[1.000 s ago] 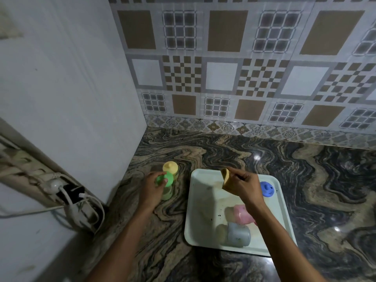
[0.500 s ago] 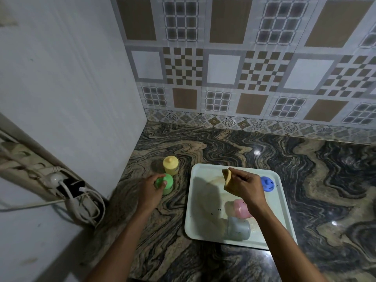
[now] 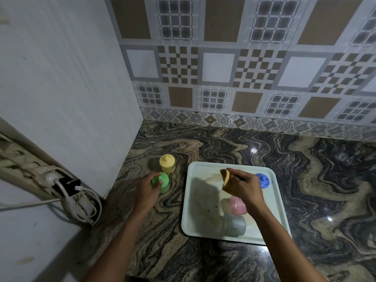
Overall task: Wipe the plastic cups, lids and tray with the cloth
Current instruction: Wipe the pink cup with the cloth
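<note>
A white tray (image 3: 195,200) lies on the marble counter. On it a pink cup (image 3: 238,205) and a grey cup (image 3: 234,224) lie on their sides, and a blue lid (image 3: 263,180) rests at the far right corner. Left of the tray a lidded green cup (image 3: 163,183) stands upright, with a lidded yellow cup (image 3: 167,163) just behind it. My left hand (image 3: 147,190) rests on the green cup, thumb on its lid. My right hand (image 3: 243,186) hovers over the tray, pinching a folded tan cloth (image 3: 225,177).
A white side wall (image 3: 71,88) meets the tiled back wall (image 3: 244,68) at the counter's far left corner. A power strip with plugs and white cables (image 3: 67,192) hangs on the left near the counter edge. Marble counter (image 3: 315,180) extends to the right.
My left hand has set the green cup down on the counter in front of the yellow cup and still rests on it. My right hand has stayed over the tray with the cloth.
</note>
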